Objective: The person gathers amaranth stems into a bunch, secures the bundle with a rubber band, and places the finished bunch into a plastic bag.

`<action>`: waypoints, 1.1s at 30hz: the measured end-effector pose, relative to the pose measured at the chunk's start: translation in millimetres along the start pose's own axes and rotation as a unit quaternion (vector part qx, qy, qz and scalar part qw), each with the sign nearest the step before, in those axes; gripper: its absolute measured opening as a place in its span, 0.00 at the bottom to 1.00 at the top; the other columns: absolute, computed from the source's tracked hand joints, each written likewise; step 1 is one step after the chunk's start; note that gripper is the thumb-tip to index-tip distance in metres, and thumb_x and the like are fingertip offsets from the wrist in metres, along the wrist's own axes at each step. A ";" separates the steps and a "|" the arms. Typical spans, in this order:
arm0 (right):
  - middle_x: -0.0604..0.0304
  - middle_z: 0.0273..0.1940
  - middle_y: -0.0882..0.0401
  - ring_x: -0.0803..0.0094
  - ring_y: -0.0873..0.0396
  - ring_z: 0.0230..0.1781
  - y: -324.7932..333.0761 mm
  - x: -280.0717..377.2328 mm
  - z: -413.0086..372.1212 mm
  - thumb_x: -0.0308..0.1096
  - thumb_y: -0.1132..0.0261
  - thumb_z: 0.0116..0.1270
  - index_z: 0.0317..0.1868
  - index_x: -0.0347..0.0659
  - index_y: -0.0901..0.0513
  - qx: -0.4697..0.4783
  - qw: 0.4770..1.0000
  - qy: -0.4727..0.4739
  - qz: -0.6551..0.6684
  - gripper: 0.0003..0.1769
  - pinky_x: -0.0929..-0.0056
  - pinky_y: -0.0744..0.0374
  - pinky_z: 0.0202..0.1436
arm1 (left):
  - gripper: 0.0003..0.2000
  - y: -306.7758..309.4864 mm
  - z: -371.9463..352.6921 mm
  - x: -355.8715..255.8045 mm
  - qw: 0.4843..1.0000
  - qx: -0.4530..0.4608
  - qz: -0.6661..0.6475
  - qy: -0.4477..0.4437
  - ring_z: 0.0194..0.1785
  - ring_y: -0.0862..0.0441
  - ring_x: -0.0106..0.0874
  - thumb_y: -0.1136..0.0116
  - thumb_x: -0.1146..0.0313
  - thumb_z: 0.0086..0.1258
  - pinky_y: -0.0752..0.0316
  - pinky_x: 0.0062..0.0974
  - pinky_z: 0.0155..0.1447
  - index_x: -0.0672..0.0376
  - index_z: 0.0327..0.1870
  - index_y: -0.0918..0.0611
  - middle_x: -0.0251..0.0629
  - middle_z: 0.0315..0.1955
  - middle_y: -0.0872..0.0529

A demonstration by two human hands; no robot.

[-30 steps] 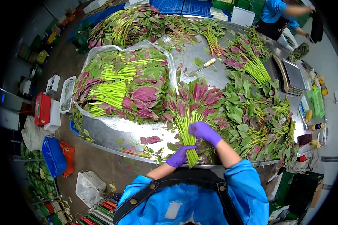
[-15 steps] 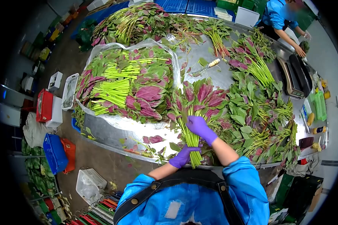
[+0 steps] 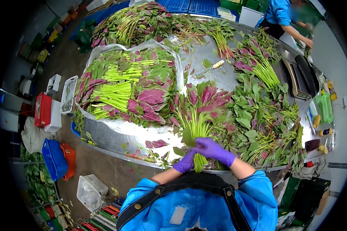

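Note:
A bunch of amaranth greens (image 3: 199, 125), with purple-and-green leaves and pale green stems, is held upright in front of my body at the table's near edge. My left hand (image 3: 185, 162), in a purple glove, is closed around the lower stems. Across the front of those stems lies my right hand (image 3: 214, 150), also gloved in purple, its fingers bent together. At its fingertips is a blurred green leaf (image 3: 187, 137); where exactly it is pinched is hard to see. The stem ends show below both hands.
A plastic-lined pile of amaranth (image 3: 115, 90) lies to the left. More loose amaranth (image 3: 254, 111) covers the right side. A wooden-handled knife (image 3: 214, 66) rests on the metal table (image 3: 104, 133). A scale (image 3: 297, 81) stands at the right, near a co-worker in blue (image 3: 277, 15).
My right hand has moved down from the upper stems toward my left hand, and a blurred leaf now shows at its fingers. My left hand keeps its hold. The co-worker's arms have shifted.

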State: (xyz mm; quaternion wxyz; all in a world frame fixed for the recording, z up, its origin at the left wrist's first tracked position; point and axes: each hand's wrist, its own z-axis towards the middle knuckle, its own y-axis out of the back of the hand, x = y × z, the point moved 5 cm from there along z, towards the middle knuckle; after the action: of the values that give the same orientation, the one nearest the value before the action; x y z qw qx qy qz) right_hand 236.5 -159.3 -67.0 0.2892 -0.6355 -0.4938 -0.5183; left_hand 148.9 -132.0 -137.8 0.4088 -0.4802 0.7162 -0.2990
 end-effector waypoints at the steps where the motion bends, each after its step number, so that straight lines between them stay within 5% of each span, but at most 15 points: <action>1: 0.65 0.23 0.27 0.83 0.30 0.25 -11.2 5.4 -0.3 0.35 0.35 0.60 0.33 0.36 0.27 0.037 0.995 0.058 -0.071 0.12 0.77 0.29 0.28 | 0.21 13.6 -0.1 5.1 0.999 -0.030 0.035 0.011 0.54 0.27 0.31 0.51 0.68 0.64 0.30 0.28 0.59 0.63 0.58 0.33 0.37 0.52 0.27; 4: 0.66 0.23 0.29 0.83 0.32 0.26 -29.8 -10.2 -4.1 0.36 0.35 0.59 0.33 0.36 0.28 0.130 0.990 0.031 -0.049 0.12 0.78 0.30 0.29 | 0.22 41.4 14.0 18.3 0.997 0.020 0.069 0.009 0.54 0.27 0.32 0.52 0.67 0.64 0.30 0.29 0.59 0.64 0.59 0.33 0.38 0.51 0.26; 7: 0.68 0.22 0.31 0.83 0.34 0.25 6.9 2.7 -28.4 0.37 0.34 0.59 0.33 0.39 0.26 0.164 0.946 -0.164 0.227 0.12 0.82 0.31 0.30 | 0.23 56.9 21.1 24.8 0.990 0.088 0.112 0.000 0.53 0.26 0.34 0.54 0.66 0.64 0.30 0.31 0.59 0.65 0.59 0.34 0.39 0.49 0.25; 9: 0.64 0.26 0.25 0.78 0.25 0.27 40.3 -57.3 -34.7 0.40 0.33 0.57 0.39 0.40 0.22 0.200 0.972 -0.111 0.048 0.15 0.78 0.26 0.34 | 0.24 35.9 10.3 8.9 0.994 0.109 -0.003 0.030 0.52 0.25 0.35 0.55 0.64 0.64 0.30 0.32 0.58 0.66 0.60 0.35 0.41 0.50 0.25; 10: 0.60 0.29 0.23 0.71 0.23 0.30 56.0 -47.2 -40.4 0.42 0.33 0.55 0.41 0.42 0.21 0.187 0.955 -0.117 -0.199 0.17 0.74 0.25 0.37 | 0.25 26.0 6.9 3.9 0.983 0.130 -0.119 0.058 0.51 0.25 0.36 0.56 0.61 0.65 0.30 0.34 0.58 0.68 0.61 0.36 0.43 0.50 0.25; 11: 0.56 0.32 0.21 0.65 0.20 0.32 70.7 -33.2 -43.9 0.44 0.33 0.53 0.43 0.43 0.20 0.164 0.878 -0.115 -0.434 0.19 0.70 0.23 0.40 | 0.27 20.7 6.3 2.6 0.978 0.144 -0.135 0.064 0.49 0.24 0.36 0.57 0.57 0.66 0.29 0.36 0.57 0.68 0.61 0.36 0.45 0.51 0.24; 12: 0.56 0.32 0.21 0.65 0.20 0.32 69.3 -31.8 -41.8 0.44 0.33 0.53 0.43 0.43 0.20 0.165 0.878 -0.115 -0.435 0.19 0.70 0.23 0.40 | 0.27 16.2 4.7 1.8 0.978 0.144 -0.136 0.064 0.49 0.24 0.36 0.57 0.57 0.66 0.29 0.36 0.57 0.68 0.61 0.36 0.45 0.51 0.24; 14: 0.52 0.36 0.21 0.57 0.21 0.35 69.9 -13.3 -27.6 0.45 0.34 0.51 0.44 0.46 0.19 0.006 0.866 -0.051 -0.497 0.20 0.63 0.24 0.42 | 0.25 14.2 2.5 1.4 0.995 0.063 -0.045 0.059 0.50 0.24 0.35 0.55 0.61 0.66 0.29 0.35 0.56 0.67 0.61 0.35 0.43 0.52 0.25; 18: 0.53 0.36 0.21 0.61 0.21 0.36 43.9 -24.8 49.8 0.38 0.35 0.52 0.46 0.46 0.21 -0.179 0.944 0.100 -0.257 0.19 0.66 0.23 0.41 | 0.24 17.3 3.3 9.2 0.997 0.018 0.026 0.069 0.52 0.25 0.34 0.52 0.66 0.65 0.28 0.34 0.56 0.65 0.61 0.35 0.41 0.51 0.25; 21: 0.56 0.35 0.22 0.62 0.21 0.35 44.5 -52.5 77.7 0.34 0.34 0.51 0.47 0.45 0.23 -0.263 0.950 -0.002 -0.167 0.20 0.67 0.24 0.39 | 0.25 23.7 -0.2 8.7 0.997 0.026 -0.008 0.067 0.51 0.25 0.34 0.51 0.70 0.62 0.26 0.34 0.53 0.64 0.62 0.36 0.42 0.51 0.25; 24: 0.58 0.35 0.23 0.63 0.22 0.34 49.4 -63.0 76.3 0.32 0.34 0.49 0.47 0.45 0.24 -0.282 0.945 0.006 -0.168 0.21 0.67 0.24 0.37 | 0.29 34.2 2.1 8.7 0.996 0.035 -0.059 0.054 0.47 0.23 0.33 0.52 0.70 0.59 0.23 0.29 0.48 0.66 0.63 0.41 0.46 0.57 0.29; 29: 0.57 0.33 0.24 0.63 0.23 0.32 50.5 -61.8 73.9 0.29 0.34 0.48 0.48 0.42 0.24 -0.315 0.924 0.033 -0.215 0.23 0.70 0.25 0.36 | 0.30 7.3 -7.5 -1.0 0.994 0.017 -0.082 0.067 0.50 0.25 0.35 0.53 0.68 0.59 0.26 0.33 0.54 0.66 0.65 0.42 0.45 0.59 0.31; 33: 0.56 0.35 0.23 0.62 0.22 0.35 48.1 -52.0 78.1 0.36 0.33 0.47 0.51 0.43 0.25 -0.294 0.920 -0.028 -0.259 0.27 0.66 0.25 0.39 | 0.30 21.9 0.4 6.6 0.991 0.056 -0.101 0.069 0.48 0.25 0.34 0.52 0.66 0.60 0.27 0.31 0.54 0.66 0.65 0.42 0.46 0.59 0.32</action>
State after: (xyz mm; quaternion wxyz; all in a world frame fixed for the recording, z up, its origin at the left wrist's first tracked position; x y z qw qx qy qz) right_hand 311.6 -124.3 -132.3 -0.0689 -0.5560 -0.4747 -0.6788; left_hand 138.2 -130.3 -157.9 0.3524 -0.5042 0.6727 -0.4112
